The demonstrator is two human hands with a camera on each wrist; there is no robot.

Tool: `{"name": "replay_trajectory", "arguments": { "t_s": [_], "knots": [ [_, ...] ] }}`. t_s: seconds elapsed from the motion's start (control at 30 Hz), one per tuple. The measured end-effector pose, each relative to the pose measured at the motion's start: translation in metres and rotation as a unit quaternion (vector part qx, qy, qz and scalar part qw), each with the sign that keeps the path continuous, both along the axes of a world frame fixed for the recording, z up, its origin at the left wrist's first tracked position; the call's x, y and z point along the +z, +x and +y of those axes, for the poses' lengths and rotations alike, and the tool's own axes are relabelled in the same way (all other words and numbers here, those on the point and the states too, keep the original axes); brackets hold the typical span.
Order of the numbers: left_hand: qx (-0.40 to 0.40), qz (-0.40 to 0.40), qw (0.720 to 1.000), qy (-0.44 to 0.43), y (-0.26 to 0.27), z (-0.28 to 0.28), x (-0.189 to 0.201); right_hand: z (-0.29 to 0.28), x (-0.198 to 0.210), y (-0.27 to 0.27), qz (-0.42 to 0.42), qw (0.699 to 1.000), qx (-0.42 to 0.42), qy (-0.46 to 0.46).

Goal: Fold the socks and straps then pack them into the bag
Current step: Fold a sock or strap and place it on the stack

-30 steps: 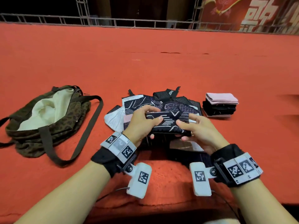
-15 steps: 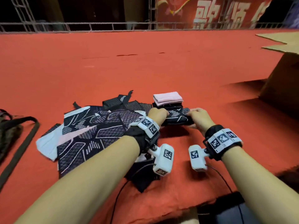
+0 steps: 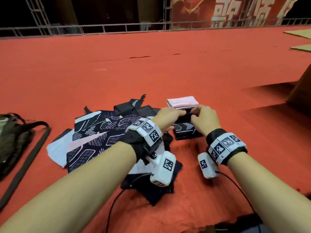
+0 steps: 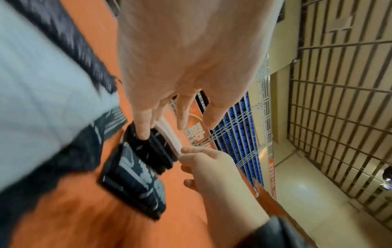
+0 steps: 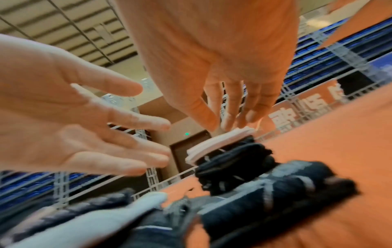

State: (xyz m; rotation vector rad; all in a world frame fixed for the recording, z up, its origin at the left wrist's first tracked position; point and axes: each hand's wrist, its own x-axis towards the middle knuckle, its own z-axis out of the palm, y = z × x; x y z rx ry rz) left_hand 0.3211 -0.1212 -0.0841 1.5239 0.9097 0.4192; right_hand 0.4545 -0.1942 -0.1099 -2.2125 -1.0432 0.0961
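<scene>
A stack of folded socks stands on the red carpet, with a pink sock [image 3: 182,102] on top of black ones [image 5: 231,159]. A folded dark patterned sock [image 3: 186,131] lies just in front of the stack, free of both hands. My left hand [image 3: 175,113] is open, its thumb [image 4: 144,132] touching the black layers. My right hand [image 3: 196,113] reaches from the right, and its straight fingertips [image 5: 229,124] touch the pink sock. A heap of unfolded patterned socks and straps [image 3: 94,135] lies to the left. The brown bag [image 3: 11,140] sits at the far left edge.
The bag's long strap [image 3: 33,148] trails over the carpet toward me. A cardboard box [image 3: 301,91] stands at the right. A metal railing [image 3: 117,27] closes off the back. Cables [image 3: 235,185] run from the wrist cameras near the platform's front edge.
Both hands carried the folded patterned sock from over the heap to the right, set it down in front of the stack and let go. They now touch the stack itself.
</scene>
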Motion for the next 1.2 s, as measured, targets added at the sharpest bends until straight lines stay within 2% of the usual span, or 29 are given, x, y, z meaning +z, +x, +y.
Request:
{"name": "replay_trajectory", "arguments": {
  "t_s": [0.03, 0.1, 0.2, 0.27, 0.33, 0.4, 0.5, 0.6, 0.77, 0.9, 0.93, 1.0, 1.07, 1.13, 1.2],
  "knots": [
    [0.003, -0.017, 1.0, 0.012, -0.014, 0.007, 0.011, 0.002, 0.009, -0.018, 0.004, 0.999, 0.04, 0.034],
    [0.015, -0.042, 0.998, 0.043, -0.05, 0.019, 0.033, 0.008, 0.026, -0.058, 0.04, 0.987, 0.151, 0.043],
    [0.077, -0.018, 0.992, 0.1, -0.107, 0.042, 0.039, 0.024, 0.042, -0.12, 0.055, 0.961, 0.265, -0.058],
    [0.073, 0.056, 0.981, 0.172, -0.146, 0.051, 0.033, 0.037, 0.041, -0.152, 0.032, 0.957, 0.265, -0.117],
    [0.028, 0.157, 0.966, 0.205, -0.181, 0.059, 0.013, 0.046, 0.037, -0.174, 0.008, 0.96, 0.231, -0.159],
    [0.003, 0.224, 0.947, 0.232, -0.207, 0.062, -0.003, 0.05, 0.035, -0.184, 0.041, 0.966, 0.197, -0.163],
    [0.033, 0.199, 0.941, 0.271, -0.229, 0.062, -0.006, 0.046, 0.036, -0.192, 0.145, 0.964, 0.205, -0.081],
    [0.02, 0.157, 0.941, 0.299, -0.245, 0.06, 0.007, 0.037, 0.048, -0.199, 0.167, 0.958, 0.229, 0.038],
    [0.023, 0.164, 0.917, 0.363, -0.26, 0.061, 0.006, 0.041, 0.057, -0.212, -0.008, 0.974, 0.212, 0.082],
    [0.038, 0.063, 0.922, 0.38, -0.268, 0.049, 0.006, 0.045, 0.06, -0.216, -0.052, 0.954, 0.239, 0.171],
    [0.061, 0.034, 0.926, 0.372, -0.27, 0.047, 0.007, 0.045, 0.065, -0.217, -0.03, 0.944, 0.268, 0.191],
    [0.103, -0.021, 0.924, 0.367, -0.272, 0.045, 0.014, 0.041, 0.082, -0.219, 0.088, 0.91, 0.338, 0.222],
    [0.092, -0.071, 0.93, 0.347, -0.275, 0.042, 0.026, 0.039, 0.098, -0.222, 0.193, 0.867, 0.374, 0.266],
    [0.067, -0.116, 0.942, 0.308, -0.277, 0.039, 0.035, 0.04, 0.104, -0.221, 0.243, 0.858, 0.345, 0.291],
    [0.096, -0.132, 0.946, 0.279, -0.282, 0.036, 0.032, 0.041, 0.093, -0.22, 0.341, 0.854, 0.311, 0.241]
  ]
}}
